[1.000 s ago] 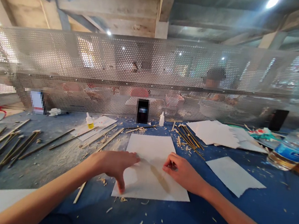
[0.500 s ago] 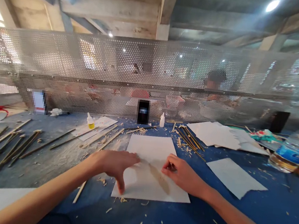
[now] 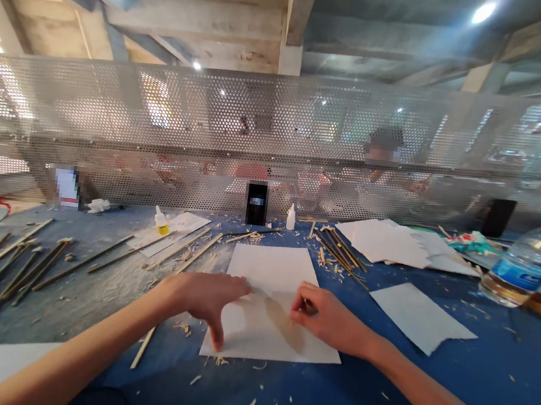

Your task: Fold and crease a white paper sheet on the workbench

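Steadying the paper [image 3: 267,264] beneath both grips calls for even, light pressure from the left hand [image 3: 210,293], open wide with nothing pinched, while the right hand's [image 3: 333,315] fingers are curled closed, any held thing hidden.

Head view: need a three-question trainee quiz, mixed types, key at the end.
1. True or false: the thumb of the left hand is spread away from its fingers, over the white sheet between the two hands.

2. Beyond that sheet, what stands just right of the dark upright device?
A) a pair of scissors
B) a small white squeeze bottle
C) a mug

3. Fill in: the large clear bottle at far right has a ____ cap.

Key: 1 true; 2 B; 3 blue.
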Demonstrator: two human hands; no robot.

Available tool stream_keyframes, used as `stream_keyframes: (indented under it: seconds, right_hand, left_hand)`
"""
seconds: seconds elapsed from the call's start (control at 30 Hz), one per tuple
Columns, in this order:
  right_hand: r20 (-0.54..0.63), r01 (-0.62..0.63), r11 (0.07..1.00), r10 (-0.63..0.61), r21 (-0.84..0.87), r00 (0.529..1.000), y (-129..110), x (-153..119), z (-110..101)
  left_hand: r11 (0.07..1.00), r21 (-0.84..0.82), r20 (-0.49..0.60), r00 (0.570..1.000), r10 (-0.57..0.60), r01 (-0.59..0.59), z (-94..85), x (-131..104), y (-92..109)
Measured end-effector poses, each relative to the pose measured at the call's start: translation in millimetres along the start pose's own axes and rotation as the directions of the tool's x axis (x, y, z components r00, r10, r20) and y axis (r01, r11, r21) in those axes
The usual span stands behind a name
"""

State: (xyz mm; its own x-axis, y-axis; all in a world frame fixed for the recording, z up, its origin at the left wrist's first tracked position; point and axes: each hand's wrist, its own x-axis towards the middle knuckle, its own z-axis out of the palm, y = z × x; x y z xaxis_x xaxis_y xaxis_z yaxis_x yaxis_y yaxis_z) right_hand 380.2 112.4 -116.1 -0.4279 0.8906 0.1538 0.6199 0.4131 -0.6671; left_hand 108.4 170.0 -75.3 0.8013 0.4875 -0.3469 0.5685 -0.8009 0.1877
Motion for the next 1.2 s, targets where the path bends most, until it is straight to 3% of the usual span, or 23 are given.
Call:
stream_keyframes:
  seconds: [0.17, 0.3, 0.47, 0.63, 0.77, 0.9, 1.03, 1.2]
  right_hand:
    - [-0.087, -0.009, 0.999, 0.005, -0.045, 0.996, -2, 0, 1]
    - [0.039, 0.001, 0.999, -0.003, 0.035, 0.999, -3, -1, -1]
    - [-0.048, -0.011, 1.000, 0.011, -0.002, 0.999, -3, -1, -1]
    - [0.061, 0.021, 0.999, -0.023, 0.033, 0.998, -8, -2, -1]
    - [-0.049, -0.009, 1.000, 0.008, -0.017, 0.999, -9, -3, -2]
    - [0.067, 0.013, 1.000, -0.015, 0.023, 0.998, -12, -4, -2]
    - [-0.050, 0.005, 1.000, -0.006, -0.028, 0.999, -11, -3, -3]
    - [-0.023, 0.002, 1.000, -0.003, -0.025, 1.000, -7, -1, -3]
  left_hand:
    - [0.999, -0.036, -0.016, 1.000, 0.010, -0.010, -0.8, -1, 1]
    - [0.999, -0.045, -0.018, 1.000, -0.004, 0.003, -0.3, -1, 1]
    - [1.000, -0.027, -0.012, 1.000, -0.009, 0.009, -0.9, -1, 1]
    - [0.999, -0.020, 0.010, 0.999, -0.033, 0.033, -2.1, -2, 3]
    - [0.999, -0.009, 0.001, 0.999, -0.042, 0.042, -1.2, -2, 3]
    - [1.000, -0.031, -0.024, 1.000, 0.000, -0.001, 1.1, -1, 1]
    - [1.000, -0.027, -0.032, 0.999, 0.003, -0.004, 4.6, 2, -3]
    - [1.000, -0.009, -0.038, 0.999, 0.008, -0.009, 7.1, 2, -5]
